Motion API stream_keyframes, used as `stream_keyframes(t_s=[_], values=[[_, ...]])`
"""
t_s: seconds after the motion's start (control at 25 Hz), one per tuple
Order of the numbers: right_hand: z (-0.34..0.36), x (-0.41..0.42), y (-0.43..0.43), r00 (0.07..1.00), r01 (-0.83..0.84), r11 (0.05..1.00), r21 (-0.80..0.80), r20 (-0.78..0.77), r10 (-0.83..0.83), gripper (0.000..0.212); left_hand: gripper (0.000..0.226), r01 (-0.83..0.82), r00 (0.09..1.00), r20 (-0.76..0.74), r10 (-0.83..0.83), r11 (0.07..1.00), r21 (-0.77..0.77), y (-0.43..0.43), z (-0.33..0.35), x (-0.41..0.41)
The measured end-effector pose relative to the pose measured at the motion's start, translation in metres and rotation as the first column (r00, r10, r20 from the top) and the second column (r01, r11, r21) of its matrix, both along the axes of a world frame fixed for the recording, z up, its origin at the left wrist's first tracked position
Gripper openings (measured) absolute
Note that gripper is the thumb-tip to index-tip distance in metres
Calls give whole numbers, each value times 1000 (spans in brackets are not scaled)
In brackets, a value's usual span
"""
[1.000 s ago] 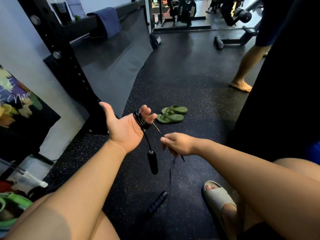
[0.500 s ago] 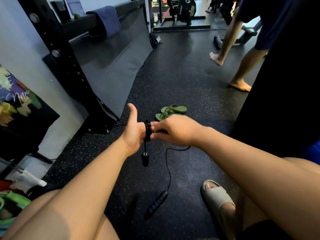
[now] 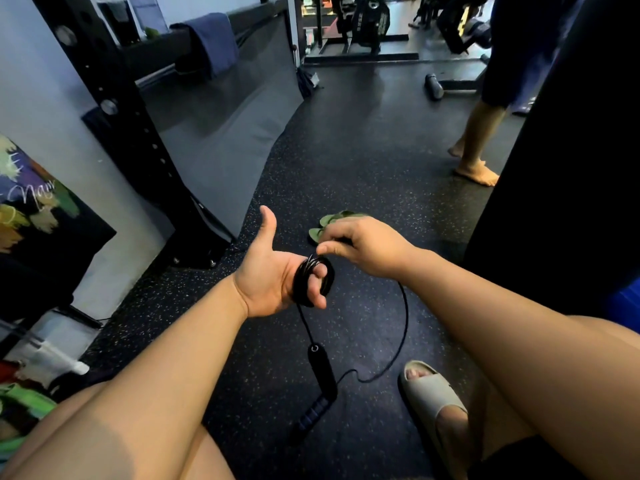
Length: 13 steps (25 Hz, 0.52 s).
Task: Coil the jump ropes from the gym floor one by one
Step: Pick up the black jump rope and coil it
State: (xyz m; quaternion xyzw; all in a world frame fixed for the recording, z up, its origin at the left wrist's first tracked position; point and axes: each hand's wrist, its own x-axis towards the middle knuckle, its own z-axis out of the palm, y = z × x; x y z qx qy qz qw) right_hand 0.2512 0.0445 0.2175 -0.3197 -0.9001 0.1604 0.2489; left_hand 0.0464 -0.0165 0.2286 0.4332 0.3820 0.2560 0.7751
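Note:
A black jump rope is being wound around the fingers of my left hand (image 3: 270,275), palm up, thumb raised. The coil (image 3: 313,280) rings those fingers in several loops. My right hand (image 3: 360,244) pinches the rope just above the coil. From the coil one black handle (image 3: 320,367) hangs down on a short length. A loose stretch of rope (image 3: 403,327) curves from my right hand down to the floor. It ends at the second handle (image 3: 313,412), which lies on the black speckled floor.
Green flip-flops (image 3: 329,225) lie just beyond my hands. My right foot in a beige slide (image 3: 429,396) rests on the floor. A barefoot person (image 3: 478,157) stands at the right by a dark punching bag (image 3: 568,150). A black rack post (image 3: 138,133) and grey mat stand left.
My right hand has lifted off the left fingers and pinches the rope above the coil. My left palm has turned up. The hanging handle has dropped lower, near the handle on the floor.

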Motion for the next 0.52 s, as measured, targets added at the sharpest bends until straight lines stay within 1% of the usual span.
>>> stream_keyframes(t_s=[0.08,0.12,0.2,0.24,0.32,0.4,0.48,0.52], values=[[-11,-1,1,995,45,995,-93,-79,-52,22,121,-117,981,154,117,993,-9,-1,4,-1],[-15,-3,-2,991,70,984,-163,-102,-87,22,118,-194,951,240,195,981,-27,-1,6,-3],[-24,-11,-10,988,100,943,-318,-79,-131,24,116,-321,862,395,317,945,-59,1,8,-7],[-30,-15,-13,989,102,904,-415,-53,-136,25,117,-370,821,447,355,927,-58,2,8,-9],[-38,-21,-19,994,94,818,-567,14,-105,28,118,-452,768,493,408,892,-34,3,7,-12],[-38,-22,-23,993,100,785,-611,111,-39,30,118,-531,721,515,463,847,-17,3,7,-11],[-29,-23,-26,981,99,817,-569,193,15,30,118,-602,672,534,514,799,-13,6,6,-11],[-24,-24,-26,974,92,856,-508,224,28,31,119,-625,660,528,534,780,-8,8,5,-10]])
